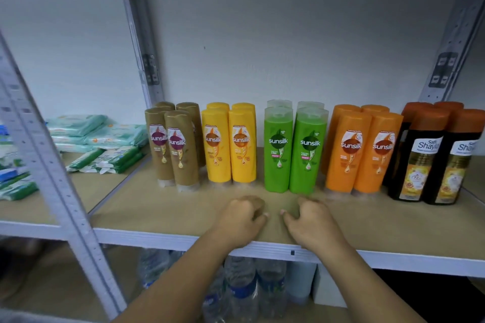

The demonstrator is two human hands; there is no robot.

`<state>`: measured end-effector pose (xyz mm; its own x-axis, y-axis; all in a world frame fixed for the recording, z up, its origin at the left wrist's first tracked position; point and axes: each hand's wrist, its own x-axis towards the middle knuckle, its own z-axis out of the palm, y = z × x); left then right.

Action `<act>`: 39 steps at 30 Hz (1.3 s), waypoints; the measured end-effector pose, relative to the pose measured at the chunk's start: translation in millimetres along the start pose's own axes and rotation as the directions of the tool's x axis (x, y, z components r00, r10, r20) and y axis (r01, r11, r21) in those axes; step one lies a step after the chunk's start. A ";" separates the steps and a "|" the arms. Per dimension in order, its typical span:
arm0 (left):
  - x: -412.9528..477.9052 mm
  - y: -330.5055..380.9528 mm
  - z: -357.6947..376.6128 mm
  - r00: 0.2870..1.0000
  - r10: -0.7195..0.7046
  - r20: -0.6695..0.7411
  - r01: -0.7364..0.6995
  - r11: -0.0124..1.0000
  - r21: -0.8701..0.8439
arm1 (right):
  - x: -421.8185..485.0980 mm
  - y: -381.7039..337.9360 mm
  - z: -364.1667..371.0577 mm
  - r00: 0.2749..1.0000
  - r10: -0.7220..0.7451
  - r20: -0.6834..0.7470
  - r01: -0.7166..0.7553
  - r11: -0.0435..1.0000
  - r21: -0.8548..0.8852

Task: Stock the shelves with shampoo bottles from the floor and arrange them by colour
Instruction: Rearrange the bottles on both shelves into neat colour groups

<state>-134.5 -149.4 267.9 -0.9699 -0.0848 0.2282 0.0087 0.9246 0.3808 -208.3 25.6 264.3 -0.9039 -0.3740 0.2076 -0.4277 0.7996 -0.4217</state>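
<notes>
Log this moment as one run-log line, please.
bottles: brown, yellow, green, orange, black groups upright on shelf | left hand: empty, over shelf front | right hand: empty, over shelf front

We see a plain white wall (288,42) behind grey metal shelving uprights (52,178); the tan shelf board (157,207) is perhaps fibreboard, and shadow lies below.

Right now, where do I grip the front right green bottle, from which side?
Probably take the front right green bottle by its clear cap, coming from the front and above with the right hand. It stands upright, hemmed by the other green bottle, the orange bottles and one behind; only front and top are free.
</notes>
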 end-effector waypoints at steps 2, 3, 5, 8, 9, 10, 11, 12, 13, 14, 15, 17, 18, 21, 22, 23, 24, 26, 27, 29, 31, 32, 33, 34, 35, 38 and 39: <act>-17.9 -3.7 -8.2 1.000 0.006 -0.007 -0.006 1.000 0.018 | -12.3 -16.1 3.4 0.998 -0.043 0.042 0.045 0.998 -0.040; -27.2 -7.5 -13.3 1.000 -0.008 -0.008 0.009 1.000 0.020 | -19.1 -26.1 4.5 0.996 -0.070 0.062 0.073 0.996 -0.058; -44.5 -17.0 -20.5 0.999 -0.048 -0.002 0.048 0.999 0.026 | -28.9 -43.2 8.2 0.988 -0.112 0.102 0.119 0.991 -0.065; -75.4 -31.5 -36.2 0.995 -0.103 -0.008 0.103 0.993 0.051 | -42.4 -68.3 12.5 0.973 -0.169 0.156 0.176 0.984 -0.029; -85.5 -36.3 -42.0 0.993 -0.119 -0.003 0.119 0.991 0.062 | -46.9 -76.2 13.7 0.969 -0.185 0.164 0.188 0.982 -0.008; -93.3 -41.9 -47.8 0.990 -0.144 0.005 0.143 0.987 0.076 | -50.9 -83.2 13.9 0.967 -0.196 0.164 0.196 0.980 0.016; -98.4 -46.3 -53.7 0.986 -0.168 0.013 0.166 0.983 0.082 | -53.6 -89.2 13.5 0.966 -0.202 0.160 0.198 0.979 0.041; -103.8 -50.8 -60.3 0.981 -0.193 0.013 0.191 0.979 0.077 | -57.2 -96.0 13.0 0.966 -0.206 0.156 0.198 0.978 0.067; -107.6 -53.9 -66.8 0.977 -0.214 0.008 0.214 0.975 0.060 | -59.9 -101.3 12.6 0.966 -0.211 0.149 0.199 0.976 0.093; -111.5 -56.5 -73.1 0.971 -0.237 -0.008 0.237 0.971 0.043 | -62.2 -106.8 13.0 0.964 -0.226 0.144 0.210 0.971 0.115; -114.9 -58.2 -78.8 0.965 -0.260 -0.027 0.260 0.965 0.028 | -63.3 -110.8 14.7 0.960 -0.242 0.139 0.224 0.965 0.136; -120.2 -64.3 -84.9 0.952 -0.297 -0.068 0.298 0.955 -0.005 | -63.9 -116.9 18.7 0.949 -0.278 0.146 0.253 0.953 0.169; -122.5 -68.5 -85.4 0.947 -0.310 -0.080 0.309 0.951 -0.023 | -62.9 -118.7 20.7 0.942 -0.296 0.156 0.269 0.947 0.175; -122.0 -87.2 -84.2 0.938 -0.335 -0.084 0.334 0.942 -0.035 | -52.5 -122.0 28.6 0.916 -0.357 0.180 0.329 0.929 0.171; -118.1 -94.8 -84.1 0.934 -0.348 -0.080 0.347 0.937 -0.028 | -46.9 -123.1 31.6 0.908 -0.372 0.192 0.342 0.924 0.169; -113.1 -101.6 -84.7 0.928 -0.366 -0.077 0.365 0.931 -0.025 | -40.8 -124.5 34.0 0.902 -0.379 0.207 0.348 0.922 0.170; -107.5 -109.3 -85.1 0.921 -0.381 -0.076 0.380 0.925 -0.022 | -34.0 -126.7 37.8 0.895 -0.387 0.221 0.355 0.919 0.169; -98.5 -121.6 -87.0 0.914 -0.396 -0.084 0.397 0.918 -0.010 | -21.5 -132.4 43.4 0.893 -0.395 0.214 0.361 0.915 0.181; -92.6 -129.1 -88.0 0.909 -0.407 -0.089 0.408 0.913 -0.012 | -13.9 -136.9 47.5 0.900 -0.390 0.194 0.352 0.914 0.203; -80.9 -140.5 -91.8 0.884 -0.452 -0.121 0.447 0.892 -0.070 | 0.3 -147.1 55.9 0.926 -0.353 0.137 0.310 0.914 0.261; -67.5 -152.2 -97.1 0.842 -0.515 -0.158 0.494 0.855 -0.156 | 12.8 -159.4 64.3 0.952 -0.297 0.072 0.260 0.912 0.318; -58.9 -161.1 -98.6 0.820 -0.544 -0.178 0.508 0.835 -0.210 | 19.0 -166.5 69.0 0.965 -0.259 0.042 0.228 0.908 0.351; -51.2 -169.4 -98.9 0.793 -0.577 -0.195 0.520 0.808 -0.276 | 23.8 -172.7 73.8 0.976 -0.220 0.009 0.199 0.902 0.384; -43.8 -177.8 -99.0 0.768 -0.605 -0.213 0.519 0.781 -0.347 | 28.9 -179.1 78.7 0.982 -0.190 -0.020 0.182 0.893 0.411; -38.3 -184.0 -98.6 0.747 -0.627 -0.221 0.510 0.754 -0.414 | 33.0 -184.7 83.4 0.983 -0.177 -0.045 0.179 0.884 0.432; -27.0 -196.6 -94.3 0.743 -0.618 -0.256 0.441 0.740 -0.507 | 43.5 -195.0 98.4 0.979 -0.189 -0.079 0.204 0.878 0.433; -23.6 -199.3 -93.9 0.748 -0.608 -0.266 0.420 0.744 -0.519 | 47.1 -197.6 102.5 0.977 -0.196 -0.085 0.213 0.876 0.432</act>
<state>-90.6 -366.6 270.7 -0.6665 -0.7241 0.1775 -0.2747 0.4598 0.8445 -167.2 -198.2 267.0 -0.7986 -0.4823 0.3601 -0.5710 0.4180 -0.7065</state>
